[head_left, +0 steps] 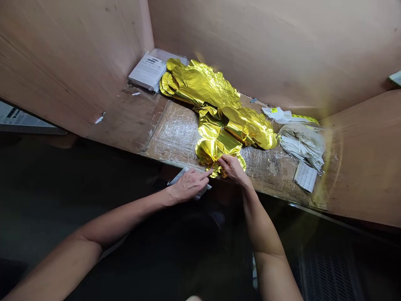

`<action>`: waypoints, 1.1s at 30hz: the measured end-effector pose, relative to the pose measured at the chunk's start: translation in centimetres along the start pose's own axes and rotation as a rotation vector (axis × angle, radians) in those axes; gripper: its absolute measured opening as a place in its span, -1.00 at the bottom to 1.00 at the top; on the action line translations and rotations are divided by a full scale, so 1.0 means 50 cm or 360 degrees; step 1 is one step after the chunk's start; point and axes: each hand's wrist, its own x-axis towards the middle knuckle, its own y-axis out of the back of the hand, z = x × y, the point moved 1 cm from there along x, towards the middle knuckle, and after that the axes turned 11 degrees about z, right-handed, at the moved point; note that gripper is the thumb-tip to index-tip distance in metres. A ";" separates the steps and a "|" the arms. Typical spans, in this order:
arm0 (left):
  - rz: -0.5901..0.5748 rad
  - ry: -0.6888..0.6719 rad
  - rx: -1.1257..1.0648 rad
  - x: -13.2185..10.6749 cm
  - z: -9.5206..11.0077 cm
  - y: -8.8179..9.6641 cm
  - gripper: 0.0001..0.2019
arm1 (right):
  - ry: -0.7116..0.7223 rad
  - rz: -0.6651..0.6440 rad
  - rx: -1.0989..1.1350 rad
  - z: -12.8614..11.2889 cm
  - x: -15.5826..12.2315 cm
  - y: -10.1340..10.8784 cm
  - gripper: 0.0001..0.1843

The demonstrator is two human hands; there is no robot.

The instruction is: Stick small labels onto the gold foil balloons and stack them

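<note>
A pile of flat gold foil balloons (213, 100) lies across a taped cardboard worktop (175, 138). At the front edge, one crumpled gold foil balloon (216, 148) hangs toward me. My right hand (232, 168) pinches its lower edge, fingers closed on the foil. My left hand (188, 184) rests on a white packet (180, 177) at the table edge, with its fingers extended and the fingertips touching the same foil.
Wooden panels wall the booth on the left, back and right. A stack of white printed packets (148, 72) sits in the back left corner. A bundle of white straws (302, 144) in plastic, a white label sheet (305, 176) and a yellow-marked bag (290, 116) lie at the right.
</note>
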 end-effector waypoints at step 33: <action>0.0642 0.0512 -0.0891 0.037 -0.047 0.225 -0.41 | 0.0742 0.0753 0.0192 -0.091 -0.165 0.062 -0.87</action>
